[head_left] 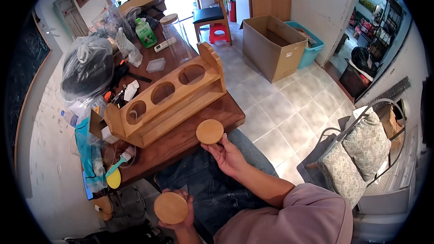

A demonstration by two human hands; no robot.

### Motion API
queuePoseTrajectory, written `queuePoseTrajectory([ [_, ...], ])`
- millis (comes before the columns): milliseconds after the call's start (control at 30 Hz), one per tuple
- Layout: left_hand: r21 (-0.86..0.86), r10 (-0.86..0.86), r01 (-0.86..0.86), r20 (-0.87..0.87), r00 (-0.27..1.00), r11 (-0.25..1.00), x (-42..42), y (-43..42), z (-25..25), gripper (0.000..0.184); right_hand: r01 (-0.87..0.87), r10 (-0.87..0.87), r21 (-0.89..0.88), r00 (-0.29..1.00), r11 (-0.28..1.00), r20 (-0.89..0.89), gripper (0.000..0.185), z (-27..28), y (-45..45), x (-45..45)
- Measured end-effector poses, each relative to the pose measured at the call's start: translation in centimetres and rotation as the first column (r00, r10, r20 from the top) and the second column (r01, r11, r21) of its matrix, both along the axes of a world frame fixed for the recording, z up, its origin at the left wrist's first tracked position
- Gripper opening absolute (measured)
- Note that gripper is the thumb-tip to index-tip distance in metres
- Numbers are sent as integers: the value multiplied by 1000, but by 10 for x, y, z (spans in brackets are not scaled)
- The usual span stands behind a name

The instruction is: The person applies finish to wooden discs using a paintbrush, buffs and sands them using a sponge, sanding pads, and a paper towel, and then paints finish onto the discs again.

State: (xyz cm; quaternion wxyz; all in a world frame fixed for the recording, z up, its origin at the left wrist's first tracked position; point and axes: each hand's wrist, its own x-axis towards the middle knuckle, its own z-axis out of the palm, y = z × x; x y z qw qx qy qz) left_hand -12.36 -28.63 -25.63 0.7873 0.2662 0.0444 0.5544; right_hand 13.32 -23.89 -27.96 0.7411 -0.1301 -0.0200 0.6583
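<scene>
My right hand [229, 157] grips a round wooden disc [209, 132], shaped like a lid, by its lower edge near the table's front corner. A second round wooden disc [171, 208] is in my left hand [187, 212], lower down beside my lap; its fingers wrap behind the disc and are partly hidden. Both discs turn their flat faces towards me. Beyond them on the brown table [190, 129] stands a wooden rack [169, 99] with three round holes in its upper board and raised end panels. Neither hand touches the rack.
Left on the table are a plastic-wrapped bundle [88, 63], a green bottle [145, 34], a remote [165, 44] and a brush [123, 159]. Behind the rack stands a clear jar [178, 45]. A cardboard box [271, 49] and cushioned chair [350, 153] stand on the floor.
</scene>
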Motion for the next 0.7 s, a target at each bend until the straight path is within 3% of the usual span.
queuePoseTrajectory([
  [200, -41, 32, -32, -8, 999, 999, 1, -3, -9, 104, 132, -125, -29, 978, 991, 166, 31, -1, 2, -5],
  [300, -77, 7, -5, 25, 1000, 997, 3, -6, -7, 103, 218, -191, -134, 963, 967, 190, 27, -5, 8, -10],
  [500, -66, -1, -1, -33, 999, 998, 4, -6, -7, 102, 180, -97, -341, 964, 923, 248, 23, 8, 7, -16],
  [600, -187, 35, -37, -15, 999, 982, 2, -8, -15, 103, 86, -21, -141, 914, 986, 405, 19, 2, -15, -28],
  [633, -215, 44, -40, 13, 999, 976, 0, -10, -19, 104, -14, 37, -48, 853, 999, 521, 51, 0, -24, -38],
  [700, -212, 20, 5, 116, 993, 977, 0, -7, -27, 107, -157, -47, 204, 672, 966, 739, 87, 16, -42, -57],
])
